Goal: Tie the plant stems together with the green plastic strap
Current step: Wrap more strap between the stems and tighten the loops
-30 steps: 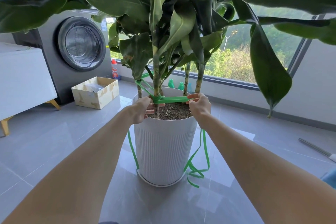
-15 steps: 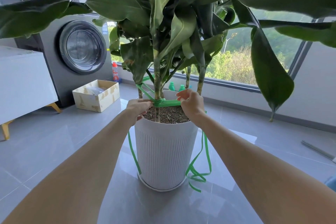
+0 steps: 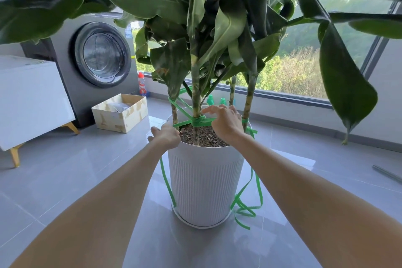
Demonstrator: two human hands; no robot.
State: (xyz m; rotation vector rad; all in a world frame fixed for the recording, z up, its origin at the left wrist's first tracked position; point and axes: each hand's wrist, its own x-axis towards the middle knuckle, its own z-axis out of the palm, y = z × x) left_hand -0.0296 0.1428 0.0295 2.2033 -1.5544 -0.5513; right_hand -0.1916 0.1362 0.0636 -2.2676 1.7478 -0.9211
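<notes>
A tall leafy plant has several thin stems (image 3: 195,95) rising from the soil of a white ribbed pot (image 3: 206,183) on the floor. A green plastic strap (image 3: 202,121) is knotted round the middle stem and loops back to the left stem. My left hand (image 3: 166,137) is at the pot's left rim and holds the strap's left run, whose tail hangs down the pot's side. My right hand (image 3: 226,122) hovers over the strap's right run with thumb and fingers spread. The right tail drops to a loose tangle (image 3: 245,209) on the floor.
A grey washing machine (image 3: 97,56) and a white cabinet (image 3: 32,98) stand at the left. An open cardboard box (image 3: 120,113) lies on the tiled floor. Bottles (image 3: 141,84) sit along the window sill behind the pot. Big leaves (image 3: 345,85) hang low on the right.
My right hand loosened from its grip on the strap and spread its fingers. My left hand slid a little left along the rim. The knot sits tight on the middle stem.
</notes>
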